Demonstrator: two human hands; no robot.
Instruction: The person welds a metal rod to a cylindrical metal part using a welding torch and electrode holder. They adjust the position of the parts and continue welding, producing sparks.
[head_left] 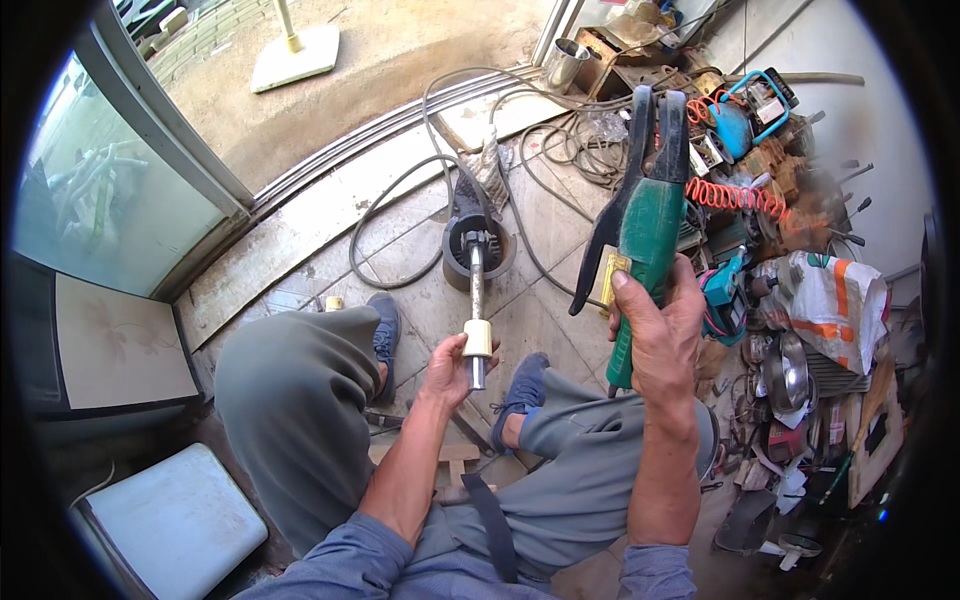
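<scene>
My left hand grips a steel rod at its cream cylindrical sleeve. The rod's far end reaches into a dark metal cylinder on the floor, where some toothed metal shows. My right hand holds up a green handheld tool with black jaws or levers at its top and a yellow label on its side, to the right of the cylinder. Black cables loop across the tiles around the cylinder, and one passes near the tool.
Machinery, a coiled red hose, a white-orange sack and metal parts crowd the right side. A steel cup stands by the doorway. A pale stool sits lower left. My legs and feet surround the work area.
</scene>
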